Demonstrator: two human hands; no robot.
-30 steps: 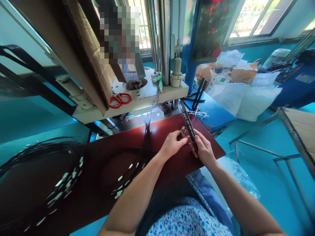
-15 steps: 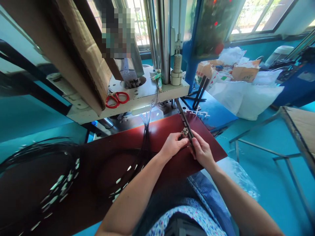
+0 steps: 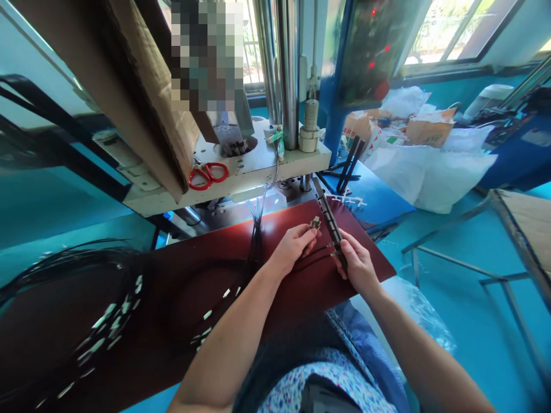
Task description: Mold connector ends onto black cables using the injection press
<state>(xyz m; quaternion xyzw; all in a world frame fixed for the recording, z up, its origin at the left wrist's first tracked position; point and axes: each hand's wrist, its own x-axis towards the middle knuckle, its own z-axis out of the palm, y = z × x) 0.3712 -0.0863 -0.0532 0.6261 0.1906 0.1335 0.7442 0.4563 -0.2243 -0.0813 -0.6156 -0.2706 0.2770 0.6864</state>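
the person's left hand (image 3: pixel 297 244) is pinched tog., thumb & fingers clamped on a sm. metal plug (image 3: pixel 315 222) that pokes out past the fingertips, just beside the bar. right hand (image 3: pixel 358 261) is clamped on the near end of that dark slotted bar (image 3: pixel 328 215), thumb on top. bar is held tilted over the right end of the red-brown desk (image 3: pixel 282 223), far end pointing twd the machine (image 3: pixel 249 172); lighter bits show along its length. two black cables (image 3: pixel 314 264) run btwn the hands, ends at the bar's left edge nr the right hand; can't tell if they're seated in it.

mid-desk, a bunch of black wires (image 3: pixel 257 238) fans out at its top nr the machine. further left on the desk, a big wire coil (image 3: pixel 129 261) w/ white tags (image 3: pixel 112 315).

red-handled scissors (image 3: pixel 209 175) lie on the machine, nr a cardboard sheet (image 3: pixel 176 126). to the right, a blue ledge (image 3: pixel 383 195) w/ black strips (image 3: pixel 349 166) & a thin white branching pc. (image 3: pixel 345 199); white bags (image 3: pixel 413 172) behind.
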